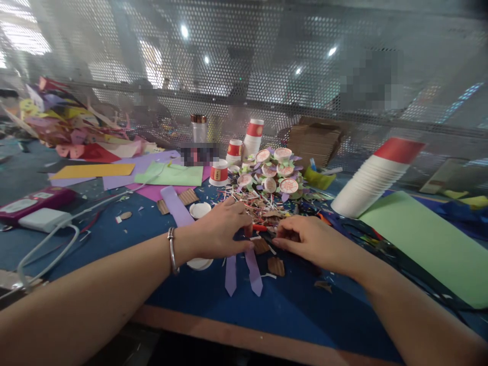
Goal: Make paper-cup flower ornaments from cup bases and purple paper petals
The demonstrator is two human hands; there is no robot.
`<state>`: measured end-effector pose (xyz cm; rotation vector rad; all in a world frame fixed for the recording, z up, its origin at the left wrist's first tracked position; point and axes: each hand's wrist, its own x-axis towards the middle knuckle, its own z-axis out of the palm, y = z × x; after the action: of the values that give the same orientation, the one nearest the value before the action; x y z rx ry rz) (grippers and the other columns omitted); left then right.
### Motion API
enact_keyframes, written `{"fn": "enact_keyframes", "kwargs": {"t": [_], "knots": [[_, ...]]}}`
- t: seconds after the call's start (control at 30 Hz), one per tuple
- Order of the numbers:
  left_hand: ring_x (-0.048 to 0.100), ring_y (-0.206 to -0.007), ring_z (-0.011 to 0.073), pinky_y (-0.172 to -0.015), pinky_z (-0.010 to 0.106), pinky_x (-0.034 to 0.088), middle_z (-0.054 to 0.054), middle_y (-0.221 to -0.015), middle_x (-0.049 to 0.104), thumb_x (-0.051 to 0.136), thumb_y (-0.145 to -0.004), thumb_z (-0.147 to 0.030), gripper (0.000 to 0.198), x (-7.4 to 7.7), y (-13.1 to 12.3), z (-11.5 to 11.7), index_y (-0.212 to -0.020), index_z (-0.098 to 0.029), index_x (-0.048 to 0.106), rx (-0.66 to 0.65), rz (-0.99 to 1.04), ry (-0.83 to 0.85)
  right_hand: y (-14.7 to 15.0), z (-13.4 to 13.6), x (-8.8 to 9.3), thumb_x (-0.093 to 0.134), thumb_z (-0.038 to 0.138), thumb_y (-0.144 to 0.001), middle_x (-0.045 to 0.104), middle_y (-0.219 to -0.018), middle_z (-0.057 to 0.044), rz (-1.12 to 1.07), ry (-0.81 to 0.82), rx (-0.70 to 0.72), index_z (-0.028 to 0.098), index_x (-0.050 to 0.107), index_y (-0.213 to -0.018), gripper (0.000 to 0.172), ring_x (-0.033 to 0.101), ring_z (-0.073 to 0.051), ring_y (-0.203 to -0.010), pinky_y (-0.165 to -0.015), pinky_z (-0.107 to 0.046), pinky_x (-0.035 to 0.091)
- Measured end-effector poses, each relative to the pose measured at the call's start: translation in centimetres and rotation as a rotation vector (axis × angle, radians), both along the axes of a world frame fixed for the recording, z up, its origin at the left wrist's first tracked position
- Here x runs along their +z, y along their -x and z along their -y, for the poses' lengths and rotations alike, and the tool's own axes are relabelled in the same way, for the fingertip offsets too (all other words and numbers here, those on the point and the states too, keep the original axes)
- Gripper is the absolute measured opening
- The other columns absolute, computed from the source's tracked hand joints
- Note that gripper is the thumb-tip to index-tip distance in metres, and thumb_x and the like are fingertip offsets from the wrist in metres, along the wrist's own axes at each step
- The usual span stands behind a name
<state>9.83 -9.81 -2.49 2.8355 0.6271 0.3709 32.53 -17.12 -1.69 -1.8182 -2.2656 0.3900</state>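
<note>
My left hand (224, 229) is over two narrow purple paper strips (230, 277) with pointed ends. Its thumb and index finger are apart, the thumb touching or just above one strip; whether it presses on it I cannot tell. My right hand (308, 241) has its fingers curled toward the thumb, beside a small red object (260, 228) and a brown corrugated cardboard piece (261, 246). What lies between those fingertips, if anything, is hidden. A wider purple strip (177, 206) and a white paper disc (200, 210) show behind my left wrist.
Paper scraps (263, 206) lie before a pile of small decorated cup pieces (276, 173). A tilted stack of paper cups (373, 178) stands right, by green paper (427, 244). A white cable (95, 204) crosses the left side. Perforated metal panel (244, 61) closes the back.
</note>
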Motion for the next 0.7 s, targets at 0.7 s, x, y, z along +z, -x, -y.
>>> {"fn": "enact_keyframes", "kwargs": {"t": [0.7], "knots": [[0.058,-0.070,0.0127,-0.064,0.024,0.042,-0.001,-0.079,0.066,0.060,-0.086,-0.020,0.007,1.0,0.6,-1.3,-0.090,-0.016,0.065,0.014,0.110,0.523,-0.2,0.3,-0.2,0.061,0.024,-0.086,0.066,-0.076,-0.005,0.142,0.035,0.031,0.020,0.061,-0.072,0.014,0.059,-0.020,-0.071,-0.063,-0.030,0.040]]}}
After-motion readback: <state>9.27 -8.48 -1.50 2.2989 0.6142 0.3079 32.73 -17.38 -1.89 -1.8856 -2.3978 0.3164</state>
